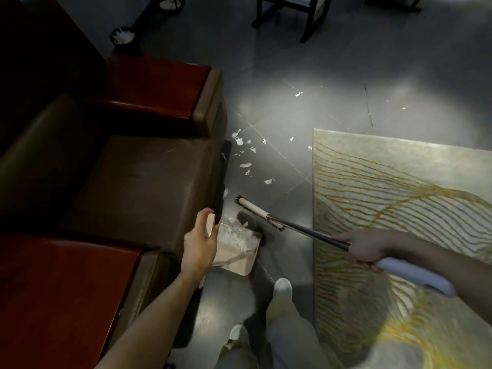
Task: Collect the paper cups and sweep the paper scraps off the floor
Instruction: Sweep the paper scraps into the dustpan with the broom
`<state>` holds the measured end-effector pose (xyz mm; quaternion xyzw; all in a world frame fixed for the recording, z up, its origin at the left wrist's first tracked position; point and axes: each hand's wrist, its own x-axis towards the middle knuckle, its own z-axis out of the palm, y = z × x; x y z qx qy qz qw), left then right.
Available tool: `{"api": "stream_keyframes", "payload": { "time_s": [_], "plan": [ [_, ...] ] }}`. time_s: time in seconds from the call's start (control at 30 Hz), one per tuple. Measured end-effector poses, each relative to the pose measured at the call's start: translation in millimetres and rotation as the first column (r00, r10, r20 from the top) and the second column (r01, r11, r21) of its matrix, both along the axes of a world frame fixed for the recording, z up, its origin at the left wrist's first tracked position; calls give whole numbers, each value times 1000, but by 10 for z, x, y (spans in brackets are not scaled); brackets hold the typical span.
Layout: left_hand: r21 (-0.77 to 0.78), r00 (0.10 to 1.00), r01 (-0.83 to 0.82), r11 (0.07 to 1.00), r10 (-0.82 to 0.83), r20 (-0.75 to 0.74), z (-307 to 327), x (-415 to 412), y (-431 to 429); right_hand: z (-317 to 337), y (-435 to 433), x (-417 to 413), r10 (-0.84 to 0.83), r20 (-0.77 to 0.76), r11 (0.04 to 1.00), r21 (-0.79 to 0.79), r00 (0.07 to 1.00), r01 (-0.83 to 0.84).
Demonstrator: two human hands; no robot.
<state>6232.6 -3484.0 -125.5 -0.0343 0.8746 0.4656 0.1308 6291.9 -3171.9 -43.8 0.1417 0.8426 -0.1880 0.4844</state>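
My left hand [200,242] grips the beige handle of a dustpan [235,258] that stands on the grey floor beside the brown armchair. White paper scraps [234,237] lie heaped inside the pan. My right hand [363,247] holds the metal shaft of a broom, its brush head [259,214] resting at the pan's mouth. More scraps [246,153] are scattered on the floor farther ahead, near the armchair's front corner. Two small ones [298,94] lie farther off. No loose paper cup shows on the floor.
A brown armchair [138,182] with red wooden armrests fills the left. A pale rug [399,209] with yellow lines lies on the right. A dark bin [122,38] holding white paper stands at the back left, chair legs [308,25] behind. My feet [282,288] stand below the pan.
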Motion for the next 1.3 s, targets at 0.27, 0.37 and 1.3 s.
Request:
{"api": "stream_keyframes", "payload": {
  "time_s": [0.27,0.37,1.3],
  "plan": [
    [-9,999,-32,999,32,21,53,-553,194,-401,433,-1221,-75,-25,997,16,997,76],
    [-46,996,-76,996,79,48,84,-731,296,-559,603,-1796,-103,-40,994,35,994,105],
    [-85,983,-123,989,133,128,240,324,-409,-1175,-664,-1016,252,106,959,110,962,-263]
  ]
}}
